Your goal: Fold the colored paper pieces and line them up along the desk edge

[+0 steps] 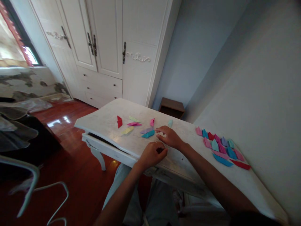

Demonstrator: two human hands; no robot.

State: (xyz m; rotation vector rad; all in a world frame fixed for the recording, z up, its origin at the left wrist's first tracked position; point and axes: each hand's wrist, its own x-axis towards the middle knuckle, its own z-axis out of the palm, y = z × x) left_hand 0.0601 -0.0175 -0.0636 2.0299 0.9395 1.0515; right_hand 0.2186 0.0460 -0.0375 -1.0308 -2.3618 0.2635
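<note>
My left hand [151,154] rests over the front edge of the white table [131,110], its fingers curled in loosely, and I see nothing in them. Just above it, my right hand [171,137] has its thumb and fingers apart and holds nothing. Its fingertips are close to a blue folded paper piece [148,134]; whether they touch is unclear. A lilac folded piece [146,130] lies against the blue one. Around them are a yellow piece [128,130], a pink piece [134,124], a light green piece [134,119], a red piece [119,121], another pink piece [152,122] and a mint piece [170,123].
On the right, rows of folded paper pieces [221,148] stand near the wall. A white wardrobe [105,40] and a brown box-like stand [172,105] are behind the table. White metal tubing [33,175] is at the lower left, by a dark draped object [25,138].
</note>
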